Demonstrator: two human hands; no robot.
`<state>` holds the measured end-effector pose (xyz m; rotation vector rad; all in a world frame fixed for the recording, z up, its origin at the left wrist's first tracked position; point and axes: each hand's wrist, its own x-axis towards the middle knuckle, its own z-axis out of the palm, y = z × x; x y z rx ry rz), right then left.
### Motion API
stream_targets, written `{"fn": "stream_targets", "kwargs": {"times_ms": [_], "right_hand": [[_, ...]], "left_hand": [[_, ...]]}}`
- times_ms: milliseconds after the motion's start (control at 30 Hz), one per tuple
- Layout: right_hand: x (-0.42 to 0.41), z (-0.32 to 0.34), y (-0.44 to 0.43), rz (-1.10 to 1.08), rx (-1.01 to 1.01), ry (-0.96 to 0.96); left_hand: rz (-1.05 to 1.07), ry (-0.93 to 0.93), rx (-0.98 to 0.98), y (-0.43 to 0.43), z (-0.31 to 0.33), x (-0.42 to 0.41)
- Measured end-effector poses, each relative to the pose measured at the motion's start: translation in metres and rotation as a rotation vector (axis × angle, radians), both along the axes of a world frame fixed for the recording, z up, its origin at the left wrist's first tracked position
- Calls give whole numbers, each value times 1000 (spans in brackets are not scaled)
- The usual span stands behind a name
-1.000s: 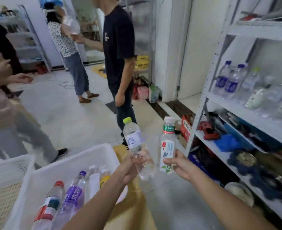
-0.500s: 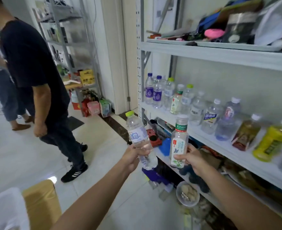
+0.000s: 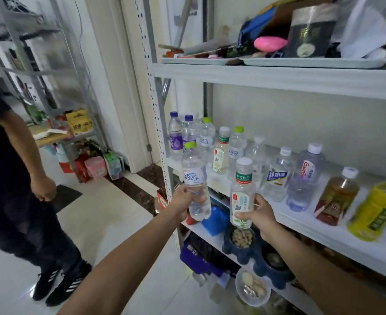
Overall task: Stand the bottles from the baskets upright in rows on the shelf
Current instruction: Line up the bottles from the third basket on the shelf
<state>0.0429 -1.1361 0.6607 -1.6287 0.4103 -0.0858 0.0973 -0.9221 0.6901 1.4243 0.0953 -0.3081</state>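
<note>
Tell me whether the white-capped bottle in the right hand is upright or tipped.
Upright: the white-capped bottle has its cap straight above its base. The right hand grips its lower half, off the shelf.

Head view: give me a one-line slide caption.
Left hand holds a green-capped water bottle, right hand a white-capped bottle, both roughly upright before the bottle-lined shelf.

Place: a home storeroom, by the look of it.
Shelf [image 3: 305,223]: metal, at 3 o'clock, rows of mismatched drink bottles [image 3: 277,176]; oddments piled on trays [image 3: 312,62] above.
Lower tier: bowls [image 3: 239,253] of pet food at 5 o'clock.
Far rack [image 3: 35,72]: at 10 o'clock, cartons [image 3: 80,121], gift bags [image 3: 96,167] below it.
Floor: glossy tiles [image 3: 110,223], dark border [image 3: 137,189].
</note>
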Motion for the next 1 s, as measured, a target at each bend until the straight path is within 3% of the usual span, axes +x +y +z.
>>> {"fn": "stream_targets", "kwargs": {"times_ms": [367, 700, 1000], "right_hand": [[149, -23, 67, -294, -216, 14], [203, -30, 97, -498, -233, -5], [214, -38, 95, -542, -342, -25]], "left_hand": [[7, -204, 410, 5, -16, 168], [-75, -420, 495, 1, -29, 214], [-61, -447, 466, -4, -33, 228]]}}
